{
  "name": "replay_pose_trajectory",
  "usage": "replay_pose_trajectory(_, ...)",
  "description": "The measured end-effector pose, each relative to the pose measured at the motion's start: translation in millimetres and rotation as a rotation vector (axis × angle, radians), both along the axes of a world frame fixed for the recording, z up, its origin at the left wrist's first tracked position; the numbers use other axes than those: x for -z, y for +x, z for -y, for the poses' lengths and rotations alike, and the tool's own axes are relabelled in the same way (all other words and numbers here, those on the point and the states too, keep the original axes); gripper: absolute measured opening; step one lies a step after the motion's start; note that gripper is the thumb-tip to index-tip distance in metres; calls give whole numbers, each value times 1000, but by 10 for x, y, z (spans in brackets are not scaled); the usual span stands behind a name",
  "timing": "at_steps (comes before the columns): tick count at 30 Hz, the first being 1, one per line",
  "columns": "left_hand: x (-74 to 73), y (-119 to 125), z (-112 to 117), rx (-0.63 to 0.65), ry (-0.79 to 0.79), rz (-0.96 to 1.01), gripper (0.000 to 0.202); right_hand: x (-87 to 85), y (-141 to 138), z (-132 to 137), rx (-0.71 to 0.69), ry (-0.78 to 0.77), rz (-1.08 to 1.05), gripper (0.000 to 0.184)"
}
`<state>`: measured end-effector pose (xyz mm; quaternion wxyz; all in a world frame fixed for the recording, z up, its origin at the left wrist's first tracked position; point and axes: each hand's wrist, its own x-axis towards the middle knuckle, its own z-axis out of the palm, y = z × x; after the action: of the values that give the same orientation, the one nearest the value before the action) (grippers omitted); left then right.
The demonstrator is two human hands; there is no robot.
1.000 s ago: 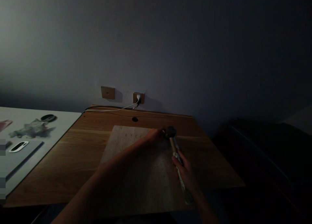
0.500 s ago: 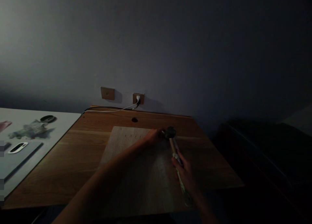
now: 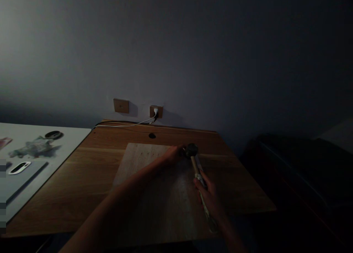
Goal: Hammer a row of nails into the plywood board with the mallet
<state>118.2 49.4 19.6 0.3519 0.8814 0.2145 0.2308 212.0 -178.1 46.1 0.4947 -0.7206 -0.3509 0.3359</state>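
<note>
A hammer (image 3: pixel 195 165) with a dark head and a long light handle is gripped mid-handle by my right hand (image 3: pixel 209 190). Its head is close beside the fingers of my left hand (image 3: pixel 173 154), low over the far right part of a pale wooden board (image 3: pixel 176 194). My left fingers are pinched together at the board's far edge; whatever is between them is too small and dark to make out. Several small dark marks run in a row across the board's far left part, partly behind my left forearm.
Under the board is a brown wooden desk (image 3: pixel 68 194) with a round cable hole (image 3: pixel 152 135). White and black cables lead to a wall socket (image 3: pixel 156 111). On the left, a white table (image 3: pixel 74 133) holds a crumpled plastic bag (image 3: pixel 37 147), a dark round object (image 3: pixel 53 134) and a grey scale-like device (image 3: pixel 23 179).
The hammer head has shifted very slightly left toward my left fingers. My left hand stays at the same spot, and the board has not moved.
</note>
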Motion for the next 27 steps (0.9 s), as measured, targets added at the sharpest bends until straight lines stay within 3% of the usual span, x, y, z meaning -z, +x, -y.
replay_pose_trajectory(8, 27, 34, -17, -1, -7, 14, 41, 0, -5, 12, 25, -14, 16, 70)
replay_pose_trajectory(20, -29, -9, 12, 22, -20, -14, 42, -56, -54, 29, 114, -57, -131, 84)
replay_pose_trajectory(23, -118, -35, -36, 36, 12, -61, 44, -54, -21, 45, 172, -68, -160, 91)
replay_pose_trajectory(27, -383, -246, -46, 106, 189, -133, 33, -31, 2, 55, 169, -63, -185, 94)
